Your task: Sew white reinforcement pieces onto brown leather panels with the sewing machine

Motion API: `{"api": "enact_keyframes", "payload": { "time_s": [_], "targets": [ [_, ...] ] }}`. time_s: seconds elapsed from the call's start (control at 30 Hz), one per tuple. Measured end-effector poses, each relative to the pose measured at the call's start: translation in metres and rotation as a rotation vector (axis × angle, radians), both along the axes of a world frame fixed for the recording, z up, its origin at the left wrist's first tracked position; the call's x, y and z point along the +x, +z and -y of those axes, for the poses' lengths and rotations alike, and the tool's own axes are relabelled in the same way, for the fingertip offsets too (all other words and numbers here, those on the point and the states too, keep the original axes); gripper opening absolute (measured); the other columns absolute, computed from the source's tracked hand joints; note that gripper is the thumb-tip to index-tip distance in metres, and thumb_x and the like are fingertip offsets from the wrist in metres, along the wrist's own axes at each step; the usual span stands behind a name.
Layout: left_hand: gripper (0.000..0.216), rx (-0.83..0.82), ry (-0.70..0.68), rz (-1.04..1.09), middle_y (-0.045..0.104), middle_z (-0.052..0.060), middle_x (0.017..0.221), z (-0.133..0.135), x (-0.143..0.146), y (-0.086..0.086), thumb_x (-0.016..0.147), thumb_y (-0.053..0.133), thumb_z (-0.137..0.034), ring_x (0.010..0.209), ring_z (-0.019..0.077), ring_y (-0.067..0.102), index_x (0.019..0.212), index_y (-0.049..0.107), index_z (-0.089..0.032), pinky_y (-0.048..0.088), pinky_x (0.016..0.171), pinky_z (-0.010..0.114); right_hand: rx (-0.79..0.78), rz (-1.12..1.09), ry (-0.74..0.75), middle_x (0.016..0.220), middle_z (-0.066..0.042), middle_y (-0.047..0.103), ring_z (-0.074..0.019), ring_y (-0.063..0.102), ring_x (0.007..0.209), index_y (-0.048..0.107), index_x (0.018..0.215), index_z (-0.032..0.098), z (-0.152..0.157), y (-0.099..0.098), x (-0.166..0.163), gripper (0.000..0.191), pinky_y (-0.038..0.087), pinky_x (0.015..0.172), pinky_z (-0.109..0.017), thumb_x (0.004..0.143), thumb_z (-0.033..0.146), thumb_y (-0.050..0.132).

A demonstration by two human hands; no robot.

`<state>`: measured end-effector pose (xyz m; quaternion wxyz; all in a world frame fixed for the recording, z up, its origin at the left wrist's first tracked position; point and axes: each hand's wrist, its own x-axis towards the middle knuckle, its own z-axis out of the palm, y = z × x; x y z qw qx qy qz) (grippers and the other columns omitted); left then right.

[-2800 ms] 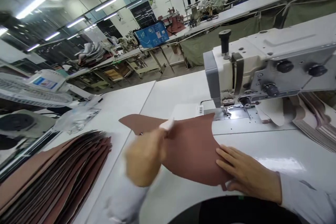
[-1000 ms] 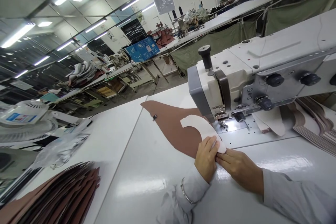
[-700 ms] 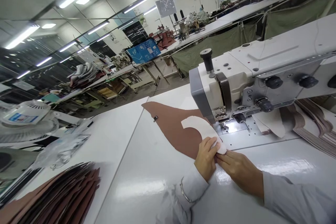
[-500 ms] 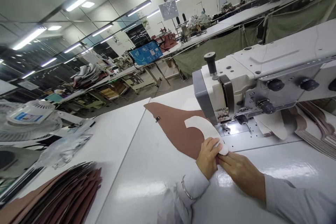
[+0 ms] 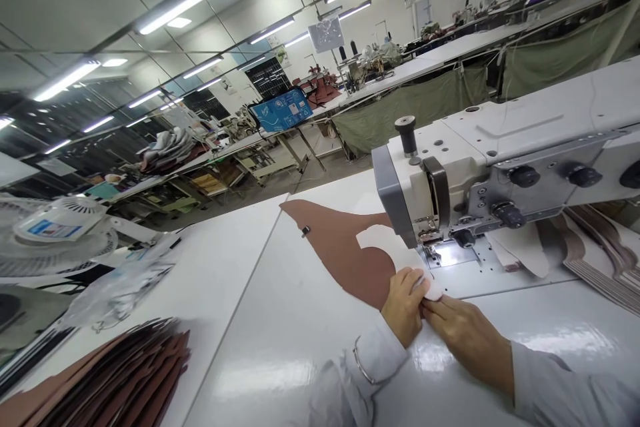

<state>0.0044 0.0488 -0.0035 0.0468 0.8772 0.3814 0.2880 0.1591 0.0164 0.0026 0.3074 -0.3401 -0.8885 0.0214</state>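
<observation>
The white curved piece [image 5: 387, 238], which is seen in the left hand above the brown panel [image 5: 345, 247] a few seconds ago, is now laid flat on it. By this, it appears, the two layers are being matched at their near end. The panel is placed on the tabletop [image 5: 270, 347] just left of the sewing machine [image 5: 500, 147], and its upper right part is hidden behind the machine's head.

By the left hand [image 5: 404, 303], in front of the machine, the white piece is pinched at its near end with bent fingers. The fingertips of the right hand [image 5: 467, 337] are brought to this same end; whether anything is gripped there cannot be told.

The outer edge of the white piece is found very near the machine's needle area, so little room is left on that side. Farther left of the machine, a small black clip [image 5: 305, 231] is seen at the panel's edge. Beyond it, a broad stretch of tabletop is offered before the stack of brown pieces [image 5: 125, 373] is reached.
</observation>
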Motion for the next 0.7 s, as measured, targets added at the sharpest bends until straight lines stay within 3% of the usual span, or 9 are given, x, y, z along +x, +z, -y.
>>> {"api": "enact_keyframes", "payload": {
  "time_s": [0.37, 0.7],
  "targets": [
    [0.033, -0.009, -0.118, -0.043, 0.054, 0.011, 0.110, -0.026, 0.009, 0.007, 0.071, 0.045, -0.005, 0.105, 0.0243, 0.044, 0.101, 0.054, -0.014, 0.043, 0.086, 0.040, -0.049, 0.021, -0.077, 0.074, -0.006, 0.056, -0.0162, 0.050, 0.066, 0.058, 0.076, 0.012, -0.011, 0.005, 0.006, 0.029, 0.042, 0.058, -0.028, 0.086, 0.004, 0.032],
    [0.031, -0.001, -0.069, -0.064, 0.055, 0.012, 0.110, -0.025, 0.014, 0.004, 0.074, 0.042, -0.006, 0.106, 0.0254, 0.046, 0.101, 0.054, -0.016, 0.043, 0.085, 0.042, -0.055, 0.046, -0.096, 0.075, -0.006, 0.057, -0.0165, 0.051, 0.067, 0.060, 0.081, 0.012, -0.013, 0.000, 0.007, 0.027, 0.042, 0.060, -0.029, 0.086, 0.004, 0.035]
  ]
}}
